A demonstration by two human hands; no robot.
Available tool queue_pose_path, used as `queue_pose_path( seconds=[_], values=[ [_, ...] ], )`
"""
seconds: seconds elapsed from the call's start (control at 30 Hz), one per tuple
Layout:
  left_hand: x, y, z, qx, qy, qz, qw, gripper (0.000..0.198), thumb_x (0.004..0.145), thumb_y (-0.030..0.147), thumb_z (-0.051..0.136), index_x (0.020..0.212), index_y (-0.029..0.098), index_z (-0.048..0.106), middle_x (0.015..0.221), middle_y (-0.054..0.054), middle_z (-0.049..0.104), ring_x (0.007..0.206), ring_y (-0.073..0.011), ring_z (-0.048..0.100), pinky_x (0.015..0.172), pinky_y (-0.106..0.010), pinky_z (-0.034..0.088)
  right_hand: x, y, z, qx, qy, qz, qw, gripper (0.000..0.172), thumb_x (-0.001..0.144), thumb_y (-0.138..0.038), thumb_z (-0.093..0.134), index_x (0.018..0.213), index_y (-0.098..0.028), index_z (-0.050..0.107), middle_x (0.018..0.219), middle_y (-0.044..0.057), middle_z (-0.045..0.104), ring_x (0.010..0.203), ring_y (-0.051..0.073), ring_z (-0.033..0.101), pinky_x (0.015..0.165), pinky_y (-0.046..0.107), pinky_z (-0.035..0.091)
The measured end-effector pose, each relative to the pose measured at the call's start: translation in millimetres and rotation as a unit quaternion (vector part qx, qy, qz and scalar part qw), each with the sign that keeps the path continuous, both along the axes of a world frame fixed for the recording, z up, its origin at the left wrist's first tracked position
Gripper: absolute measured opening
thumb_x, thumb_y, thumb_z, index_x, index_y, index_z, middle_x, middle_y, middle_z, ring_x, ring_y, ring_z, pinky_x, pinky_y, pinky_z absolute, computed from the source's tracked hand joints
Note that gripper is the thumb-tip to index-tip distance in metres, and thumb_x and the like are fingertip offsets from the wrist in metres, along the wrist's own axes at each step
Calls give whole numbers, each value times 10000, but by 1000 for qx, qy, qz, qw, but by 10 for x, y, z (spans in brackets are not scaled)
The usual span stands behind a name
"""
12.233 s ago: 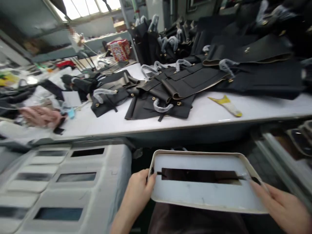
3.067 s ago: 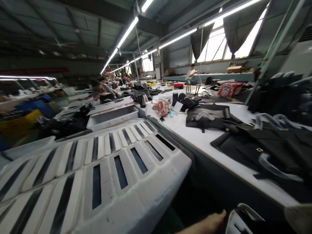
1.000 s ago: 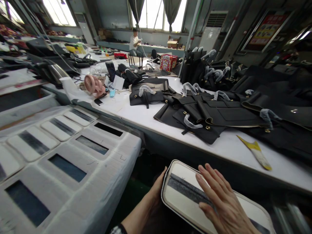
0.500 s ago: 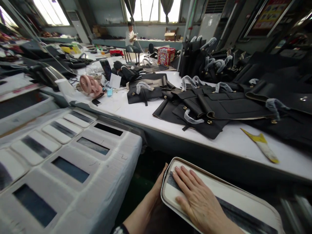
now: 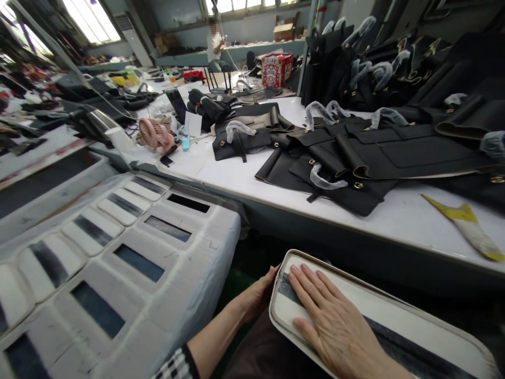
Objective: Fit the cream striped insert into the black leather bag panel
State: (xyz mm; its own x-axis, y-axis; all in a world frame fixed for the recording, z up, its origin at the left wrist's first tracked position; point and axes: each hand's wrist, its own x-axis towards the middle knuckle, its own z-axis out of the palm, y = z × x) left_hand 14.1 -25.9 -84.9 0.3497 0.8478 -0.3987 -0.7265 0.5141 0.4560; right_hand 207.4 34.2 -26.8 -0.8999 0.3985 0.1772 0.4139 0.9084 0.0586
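Note:
A white rounded panel [image 5: 398, 316] with a dark slot along its middle lies across my lap at the bottom right. My right hand [image 5: 335, 326] rests flat on its left part, fingers stretched out and together, covering the slot's left end. My left hand [image 5: 258, 295] grips the panel's left edge from beside and below; only its back and thumb side show.
A white foam tray [image 5: 130, 273] with several slotted panels stands at the left. The white table [image 5: 394, 210] ahead carries black leather bag pieces [image 5: 355, 163], a pink fan [image 5: 155, 136], a yellow-white scrap [image 5: 469, 226] and a red box [image 5: 277, 68]. A person sits far behind.
My right hand slid left along the panel to its left end and now lies still there. The view tilted slightly down; my left hand stays on the edge.

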Motion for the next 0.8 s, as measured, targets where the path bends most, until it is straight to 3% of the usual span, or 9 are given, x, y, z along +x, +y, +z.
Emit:
queue_pose_path(
  seconds=[0.3,0.53,0.67,0.8],
  values=[
    [-65,62,96,24,81,-11,996,673,855,595,578,1394,202,490,1362,-128,573,1285,-303,498,1134,-440,285,-9,-6,-65,-4,3,-12,1000,713,917,-433,474,1526,-161,219,1585,44,204,1452,191,198,1137,409,257],
    [-275,105,44,24,192,-75,978,627,864,554,590,1414,292,448,1318,-110,599,1220,-320,534,967,-488,444,-7,-5,-28,8,13,-14,1000,705,908,-414,477,1521,-159,240,1575,46,236,1444,190,220,1129,399,247],
    [-425,196,180,36,239,-151,959,625,854,546,609,1412,319,443,1306,-119,595,1211,-336,524,767,-406,540,-13,10,-26,22,29,-5,999,698,890,-410,495,1506,-153,289,1568,60,260,1446,203,215,1133,396,216],
    [-499,290,345,47,257,-185,947,625,833,514,653,1390,285,483,1267,-120,610,1204,-339,520,731,-394,576,-17,29,-44,19,37,-3,999,691,875,-395,502,1495,-152,318,1567,63,264,1447,212,210,1140,400,188]
  ],
)
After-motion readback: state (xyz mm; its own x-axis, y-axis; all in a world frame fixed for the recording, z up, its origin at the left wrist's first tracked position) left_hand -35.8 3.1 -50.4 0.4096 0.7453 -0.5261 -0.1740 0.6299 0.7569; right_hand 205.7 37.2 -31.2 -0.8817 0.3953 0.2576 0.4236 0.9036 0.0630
